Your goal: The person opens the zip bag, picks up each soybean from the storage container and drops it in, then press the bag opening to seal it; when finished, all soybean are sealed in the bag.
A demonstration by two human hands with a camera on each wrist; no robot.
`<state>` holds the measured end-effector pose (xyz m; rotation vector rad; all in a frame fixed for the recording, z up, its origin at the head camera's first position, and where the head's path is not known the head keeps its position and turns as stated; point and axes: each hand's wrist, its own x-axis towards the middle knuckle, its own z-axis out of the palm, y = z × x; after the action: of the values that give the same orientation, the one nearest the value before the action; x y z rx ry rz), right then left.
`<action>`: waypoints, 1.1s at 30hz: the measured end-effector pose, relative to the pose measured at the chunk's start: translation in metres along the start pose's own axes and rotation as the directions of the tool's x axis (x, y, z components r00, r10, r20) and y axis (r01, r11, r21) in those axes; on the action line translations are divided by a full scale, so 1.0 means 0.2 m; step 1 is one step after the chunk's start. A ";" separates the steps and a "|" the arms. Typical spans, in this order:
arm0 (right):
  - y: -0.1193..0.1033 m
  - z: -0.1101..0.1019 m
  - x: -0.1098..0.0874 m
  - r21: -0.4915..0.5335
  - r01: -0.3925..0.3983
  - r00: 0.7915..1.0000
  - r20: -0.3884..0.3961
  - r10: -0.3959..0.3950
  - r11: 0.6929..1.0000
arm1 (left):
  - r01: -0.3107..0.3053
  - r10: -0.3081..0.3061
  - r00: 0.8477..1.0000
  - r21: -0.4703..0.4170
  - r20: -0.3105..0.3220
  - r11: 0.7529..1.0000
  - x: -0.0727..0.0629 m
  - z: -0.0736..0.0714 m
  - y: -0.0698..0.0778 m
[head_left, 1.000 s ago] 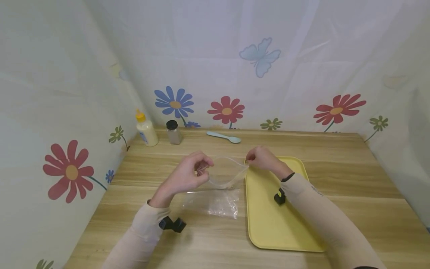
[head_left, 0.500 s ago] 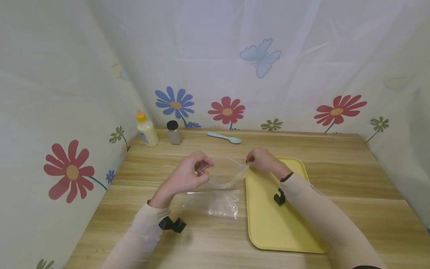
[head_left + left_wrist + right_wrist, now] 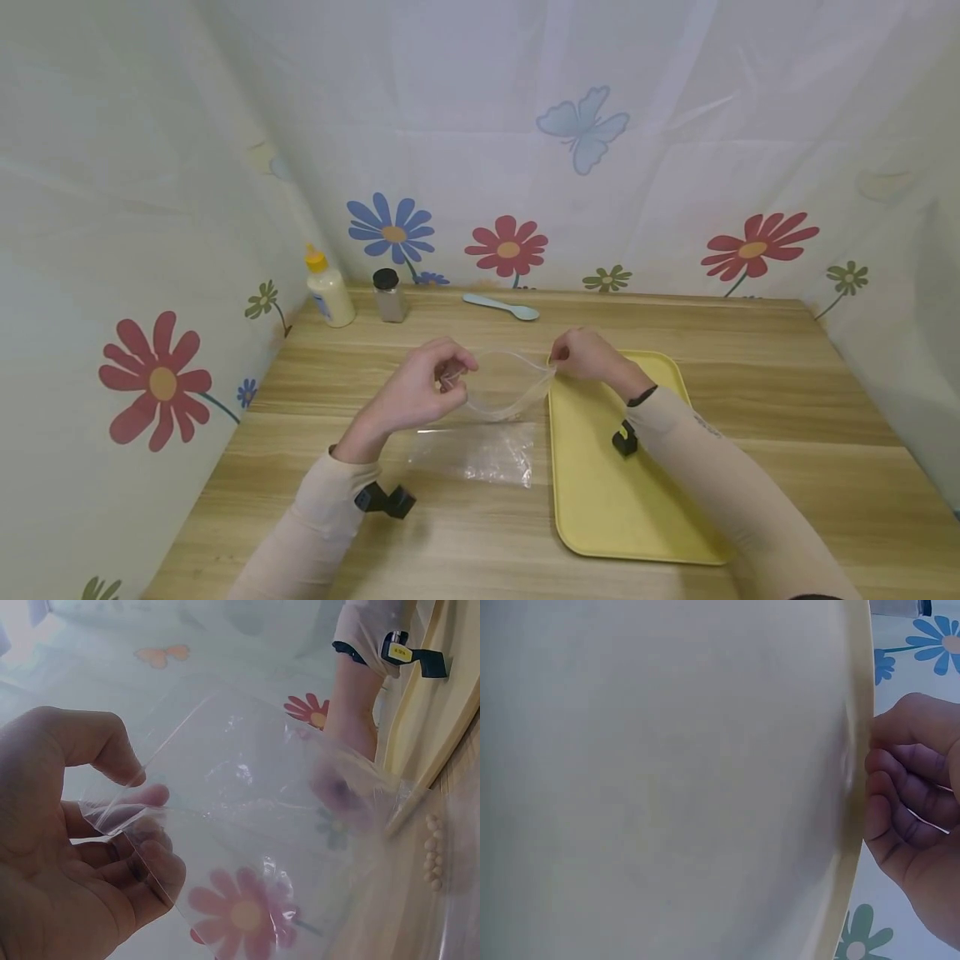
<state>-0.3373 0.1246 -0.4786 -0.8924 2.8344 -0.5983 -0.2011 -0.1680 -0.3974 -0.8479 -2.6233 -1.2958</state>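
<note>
A clear zip bag point(image 3: 501, 412) is stretched between both hands over the table, its mouth spread into an oval. My left hand point(image 3: 420, 385) pinches the left corner between thumb and fingers; the left wrist view shows the transparent film point(image 3: 232, 787) running off from those fingertips. At the opposite corner, my right hand point(image 3: 588, 354) pinches the bag beside the tray's top left corner. Its fingertips are hidden behind the tray rim point(image 3: 861, 750) in the right wrist view. Crinkled clear plastic point(image 3: 495, 454) shows just below the mouth. Several small beige beads point(image 3: 433, 855) appear at the right of the left wrist view.
A yellow tray point(image 3: 600, 500) lies under the right forearm. Along the back stand a bottle with a yellow cap point(image 3: 330, 296) and a black-lidded jar point(image 3: 389, 302), with a pale blue spoon point(image 3: 501, 306) to their right. Flower-printed curtains point(image 3: 465, 167) enclose the wooden table point(image 3: 787, 400).
</note>
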 end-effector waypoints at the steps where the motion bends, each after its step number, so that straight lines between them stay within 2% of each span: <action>1: 0.00 0.00 0.00 0.006 -0.001 1.000 -0.009 0.001 1.000 | 0.000 0.000 1.000 0.000 0.000 1.000 0.00 0.00 0.00; 14: -0.03 -0.04 -0.05 0.047 0.031 0.994 -0.103 -0.026 0.998 | 0.000 0.000 1.000 0.007 0.004 1.000 0.00 0.00 0.01; 19: -0.03 -0.05 -0.07 0.058 0.055 0.987 -0.153 -0.046 0.997 | 0.002 -0.002 1.000 0.012 0.003 1.000 0.00 0.00 0.00; 33: -0.08 -0.09 -0.12 0.170 0.094 0.962 -0.270 -0.045 0.981 | -0.014 0.014 1.000 0.011 0.002 1.000 0.00 0.00 0.00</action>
<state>-0.3136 0.1325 -0.4557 -0.9465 2.9214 -1.0412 -0.2008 -0.1667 -0.3972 -0.8651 -2.6182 -1.2768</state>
